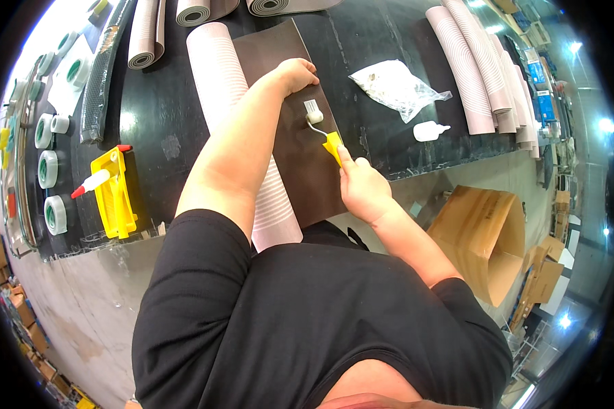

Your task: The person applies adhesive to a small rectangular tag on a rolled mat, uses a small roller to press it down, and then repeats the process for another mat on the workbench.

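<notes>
A partly rolled mat lies across the table in front of me, its roll (215, 75) pink with pale lines and its unrolled brown underside (307, 170) facing up. My left hand (297, 75) is at the far part of the brown sheet, fingers curled at its right edge; the fingertips are partly hidden. In my right hand (365, 191) is a small paint roller (331, 144) with a yellow handle and a bent metal rod, the index finger stretched along the handle. Its white head (312, 111) rests on the brown surface, below my left hand.
Left on the black table (164, 102) sit a yellow paint tray (114, 194), a red-tipped white bottle (92, 183) and several tape rolls (54, 215). Rightward lie a clear plastic bag (396, 85), a white squeeze bottle (430, 131) and rolled mats (460, 75). An open cardboard box (467, 232) stands beyond the edge.
</notes>
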`<state>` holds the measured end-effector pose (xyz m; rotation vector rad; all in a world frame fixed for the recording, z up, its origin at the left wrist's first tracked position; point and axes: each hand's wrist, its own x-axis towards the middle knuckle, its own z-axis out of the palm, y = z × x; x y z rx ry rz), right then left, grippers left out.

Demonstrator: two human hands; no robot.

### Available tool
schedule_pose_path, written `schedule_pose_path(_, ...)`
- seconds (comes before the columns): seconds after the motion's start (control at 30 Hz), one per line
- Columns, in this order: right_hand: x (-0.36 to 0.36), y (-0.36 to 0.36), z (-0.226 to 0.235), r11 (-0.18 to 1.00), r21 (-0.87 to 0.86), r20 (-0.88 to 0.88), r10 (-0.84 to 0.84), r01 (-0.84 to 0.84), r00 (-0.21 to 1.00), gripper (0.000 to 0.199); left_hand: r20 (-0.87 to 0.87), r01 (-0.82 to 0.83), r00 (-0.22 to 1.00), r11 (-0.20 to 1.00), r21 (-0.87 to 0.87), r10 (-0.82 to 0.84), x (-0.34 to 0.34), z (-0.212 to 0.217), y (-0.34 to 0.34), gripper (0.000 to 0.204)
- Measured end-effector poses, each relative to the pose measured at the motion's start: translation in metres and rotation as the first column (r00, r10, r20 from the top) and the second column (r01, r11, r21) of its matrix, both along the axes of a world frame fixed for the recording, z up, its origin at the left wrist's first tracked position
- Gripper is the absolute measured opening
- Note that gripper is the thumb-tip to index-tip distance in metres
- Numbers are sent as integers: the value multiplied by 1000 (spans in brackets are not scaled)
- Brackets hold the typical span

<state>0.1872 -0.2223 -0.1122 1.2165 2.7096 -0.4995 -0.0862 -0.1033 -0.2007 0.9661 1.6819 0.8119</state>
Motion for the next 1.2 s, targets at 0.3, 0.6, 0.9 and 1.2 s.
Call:
schedule_pose_path(0.3, -27, 19, -14, 996, -38, -27, -80, 79, 996, 44, -48, 13, 999, 999, 32, -12, 6, 14, -9, 35)
schedule_pose_path(0.6, 11, -5, 16, 993, -106, 54, -37, 43, 998, 48, 45, -22, 999, 999, 47, 20, 1, 9, -8, 29)
schedule_pose_path(0.9, -19, 18, -11, 998, 51, -34, -28, 30, 999, 47, -29, 0, 1000, 999, 49, 1, -3, 7, -7, 35)
schedule_pose_path(1.2, -21, 12, 11, 998, -66, 308, 27, -7, 951, 55, -58, 33, 998, 999, 28, -32, 0, 11, -8, 36)
